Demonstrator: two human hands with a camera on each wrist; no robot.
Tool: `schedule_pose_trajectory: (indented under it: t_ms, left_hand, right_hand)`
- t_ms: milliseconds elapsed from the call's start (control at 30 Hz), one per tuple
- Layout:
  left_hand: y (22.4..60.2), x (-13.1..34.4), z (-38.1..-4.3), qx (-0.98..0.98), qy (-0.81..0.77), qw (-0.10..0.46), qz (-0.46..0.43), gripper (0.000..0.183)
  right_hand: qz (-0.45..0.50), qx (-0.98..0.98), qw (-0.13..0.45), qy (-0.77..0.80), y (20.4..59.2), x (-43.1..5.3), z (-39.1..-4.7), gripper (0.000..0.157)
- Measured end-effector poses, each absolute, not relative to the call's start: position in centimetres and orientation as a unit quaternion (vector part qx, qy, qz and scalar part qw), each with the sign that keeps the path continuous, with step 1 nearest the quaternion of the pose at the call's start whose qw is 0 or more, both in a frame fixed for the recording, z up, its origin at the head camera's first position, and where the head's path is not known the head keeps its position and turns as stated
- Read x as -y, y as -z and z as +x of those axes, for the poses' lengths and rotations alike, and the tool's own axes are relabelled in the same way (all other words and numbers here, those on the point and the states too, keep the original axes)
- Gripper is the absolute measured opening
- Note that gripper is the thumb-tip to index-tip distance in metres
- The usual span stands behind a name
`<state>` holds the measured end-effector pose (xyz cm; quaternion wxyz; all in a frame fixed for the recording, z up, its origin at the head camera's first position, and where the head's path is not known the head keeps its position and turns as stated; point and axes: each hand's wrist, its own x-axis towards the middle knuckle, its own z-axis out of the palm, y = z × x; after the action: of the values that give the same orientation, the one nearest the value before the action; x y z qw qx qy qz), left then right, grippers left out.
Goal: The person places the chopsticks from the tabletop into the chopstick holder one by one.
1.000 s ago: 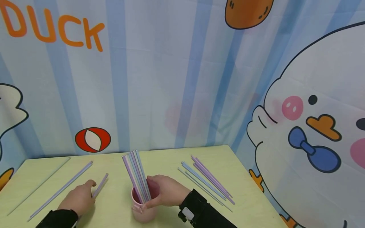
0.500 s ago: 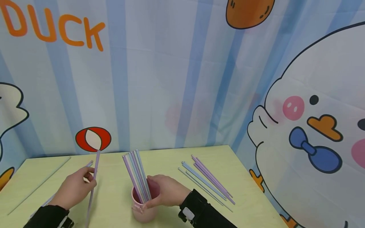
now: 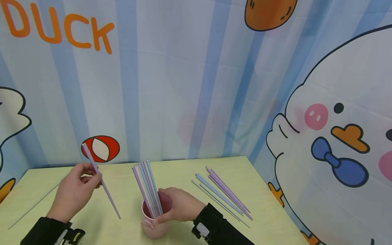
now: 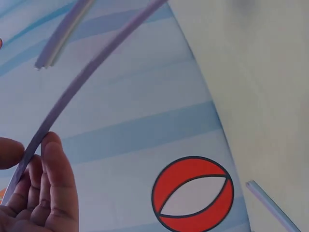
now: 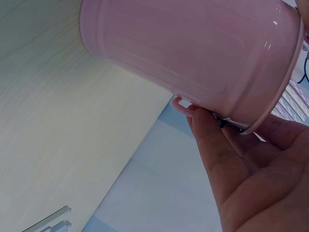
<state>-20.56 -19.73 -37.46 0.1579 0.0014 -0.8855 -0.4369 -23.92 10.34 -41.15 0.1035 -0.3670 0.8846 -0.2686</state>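
Note:
My left hand (image 3: pixel 75 190) pinches a single purple chopstick (image 3: pixel 102 182) between thumb and fingers. It slants in the air left of the pink cup (image 3: pixel 154 231), upper end against the printed red ball. In the left wrist view the fingertips lie against the chopstick (image 4: pixel 79 79) low in the picture. My right hand (image 3: pixel 180 206) grips the cup at its rim, thumb toward me. A bundle of purple, blue and pale chopsticks (image 3: pixel 148 190) stands in the cup, leaning left. In the right wrist view the cup (image 5: pixel 193 48) shows a small loop (image 5: pixel 181 107) beside my fingers.
Purple, blue and greenish chopsticks (image 3: pixel 222 192) lie fanned on the table (image 3: pixel 260 207) at the right. A pale green chopstick (image 3: pixel 33 206) lies at the far left. In the left wrist view a bluish-purple chopstick pair (image 4: pixel 273 205) lies on the table. A printed curtain (image 3: pixel 171 85) hangs behind.
My left hand has picked the purple chopstick up off the table, raised it and turned it so its upper end leans left. The right hand and cup have stayed put.

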Motion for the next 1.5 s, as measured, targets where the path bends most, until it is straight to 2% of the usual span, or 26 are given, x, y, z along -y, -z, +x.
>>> schedule_pose_trajectory:
  t_ms: [333, 567, 1033, 1500]
  left_hand:
    - [36.1, 18.1, -19.9, 0.843, 0.486, 0.229, -0.014, 0.04]
    - [36.4, 16.9, -20.4, 0.835, 0.498, 0.235, -0.024, 0.036]
    - [38.3, 14.6, -21.0, 0.86, 0.475, 0.184, -0.018, 0.033]
    - [40.5, 12.9, -21.4, 0.899, 0.428, 0.094, -0.017, 0.035]
  right_hand:
    - [-0.37, -0.885, 0.097, 0.265, 41.1, -10.4, -23.9, 0.075]
    - [-0.367, -0.888, 0.096, 0.262, 41.2, -10.3, -23.9, 0.074]
    - [-0.377, -0.885, 0.089, 0.258, 41.4, -10.3, -24.1, 0.075]
    - [-0.374, -0.886, 0.089, 0.258, 41.5, -10.4, -24.2, 0.077]
